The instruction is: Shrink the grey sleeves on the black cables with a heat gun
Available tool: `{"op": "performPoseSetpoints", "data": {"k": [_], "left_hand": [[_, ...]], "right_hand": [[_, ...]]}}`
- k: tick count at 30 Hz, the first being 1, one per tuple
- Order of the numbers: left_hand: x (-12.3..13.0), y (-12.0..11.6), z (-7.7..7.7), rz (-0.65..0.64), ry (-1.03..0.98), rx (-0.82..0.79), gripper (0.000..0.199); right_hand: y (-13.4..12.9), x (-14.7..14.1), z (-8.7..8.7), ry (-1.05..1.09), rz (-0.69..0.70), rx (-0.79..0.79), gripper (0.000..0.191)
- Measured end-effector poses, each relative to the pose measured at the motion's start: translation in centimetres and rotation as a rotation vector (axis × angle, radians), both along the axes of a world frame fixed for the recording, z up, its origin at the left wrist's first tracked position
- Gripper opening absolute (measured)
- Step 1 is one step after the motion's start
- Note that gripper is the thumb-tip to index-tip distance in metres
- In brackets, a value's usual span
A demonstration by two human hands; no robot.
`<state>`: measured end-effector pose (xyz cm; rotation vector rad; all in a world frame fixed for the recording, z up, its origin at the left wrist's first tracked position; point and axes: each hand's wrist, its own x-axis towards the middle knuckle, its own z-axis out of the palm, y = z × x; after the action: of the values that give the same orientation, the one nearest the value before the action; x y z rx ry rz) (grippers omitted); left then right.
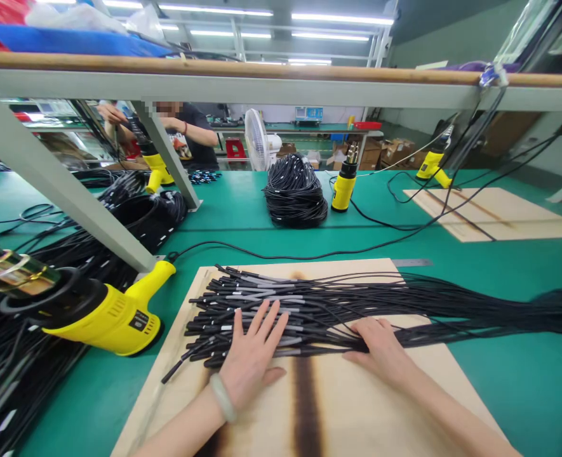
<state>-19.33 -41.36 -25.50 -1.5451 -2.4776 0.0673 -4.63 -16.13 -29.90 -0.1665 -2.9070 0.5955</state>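
A wide bundle of thin black cables [347, 298] lies across a wooden board [371, 406], its ends spread to the left with grey sleeves behind the black tips. My left hand [256, 346], with a pale bangle at the wrist, rests flat on the sleeved ends, fingers spread. Farther right, my right hand [380, 349] touches the near edge of the same bundle; its thumb stands apart from the curved fingers, and whether any cable is pinched there is hidden. Dark scorch marks run down the board below the cables.
A yellow heat gun [113, 317] lies at the left beside heaped cables. Another heat gun [345, 184] stands upright behind, near a coiled cable bundle [294, 190]. A metal ruler [411, 263] lies behind the board. A shelf post [71, 139] slants at left. Across the table, a person [199, 133] works.
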Motion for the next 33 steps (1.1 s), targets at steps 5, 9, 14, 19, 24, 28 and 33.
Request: {"op": "performPoseSetpoints", "data": {"k": [5,9,14,19,24,28,33], "left_hand": [[0.9,1.0,0.0,-0.045,-0.025,-0.032,0.088],[1.6,2.4,0.0,-0.112,-0.063,-0.061,0.090],[2.7,4.6,-0.2,-0.166,-0.090,-0.087,0.094],[3.1,5.8,-0.4,-0.154,-0.131,-0.083,0.091],[3.1,6.2,0.0,-0.230,-0.226,-0.072,0.074],[3.7,6.7,0.0,-0.290,-0.223,-0.028,0.049],[4.9,7.3,-0.6,-0.397,-0.168,0.032,0.033]], "right_hand": [[-0.9,0.6,0.9,0.008,0.042,0.027,0.019],[-1.4,0.9,0.6,0.121,-0.006,0.099,0.020],[-1.9,1.4,-1.1,0.157,-0.174,0.156,0.025],[-2.4,2.0,-1.7,0.165,-0.124,0.129,0.026],[-2.4,2.1,-0.7,0.084,-0.055,0.019,0.047],[-2.4,1.5,0.6,-0.080,0.055,-0.088,0.036],[-2.4,1.6,1.3,-0.091,0.204,-0.151,0.039]]}}
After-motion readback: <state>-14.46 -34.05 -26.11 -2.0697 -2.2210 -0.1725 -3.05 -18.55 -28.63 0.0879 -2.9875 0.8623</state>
